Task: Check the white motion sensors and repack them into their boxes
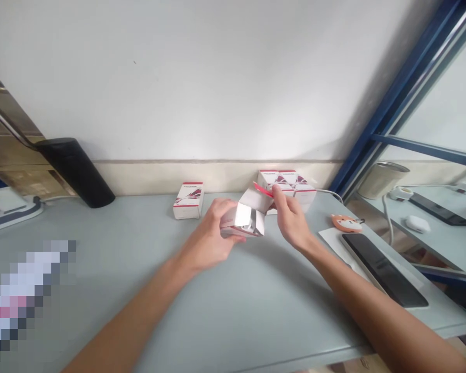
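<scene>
In the middle of the head view is a small white cardboard box, tilted above the table with its end flap raised. Something pale and shiny shows inside its mouth, too little of it to name. My left hand is wrapped around the box's closed end. My right hand is pinched at the raised flap. A bright red strip sticks out from those fingertips; whether it belongs to the flap or is separate, I cannot tell.
One similar white and maroon box stands at the back, left of my hands. Several more boxes stand behind my right hand. On the right lie a phone and an orange animal-face case. A black cylinder leans at the left.
</scene>
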`<control>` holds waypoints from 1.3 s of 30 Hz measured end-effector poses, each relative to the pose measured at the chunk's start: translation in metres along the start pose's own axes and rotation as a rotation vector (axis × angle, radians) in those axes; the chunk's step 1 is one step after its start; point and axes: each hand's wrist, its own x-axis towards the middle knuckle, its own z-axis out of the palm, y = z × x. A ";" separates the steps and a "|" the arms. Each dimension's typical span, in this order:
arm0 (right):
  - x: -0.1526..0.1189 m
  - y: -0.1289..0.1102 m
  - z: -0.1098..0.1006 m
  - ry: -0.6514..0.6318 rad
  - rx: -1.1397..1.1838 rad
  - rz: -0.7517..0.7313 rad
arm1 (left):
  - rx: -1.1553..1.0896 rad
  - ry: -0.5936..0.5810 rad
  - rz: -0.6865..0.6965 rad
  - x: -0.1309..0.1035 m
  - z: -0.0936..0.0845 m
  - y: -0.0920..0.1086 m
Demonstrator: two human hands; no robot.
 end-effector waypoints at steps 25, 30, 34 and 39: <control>-0.014 -0.024 0.002 -0.040 -0.421 -0.752 | 0.257 0.348 0.358 0.020 -0.006 0.026; -0.008 -0.020 -0.001 -0.119 -0.407 -0.643 | 0.391 0.391 0.415 0.018 -0.008 0.023; -0.008 -0.016 0.000 -0.184 -0.494 -0.593 | 0.514 0.303 0.505 0.017 -0.014 0.017; -0.007 -0.010 0.006 -0.170 -0.451 -0.550 | 0.512 0.262 0.441 0.018 -0.015 0.015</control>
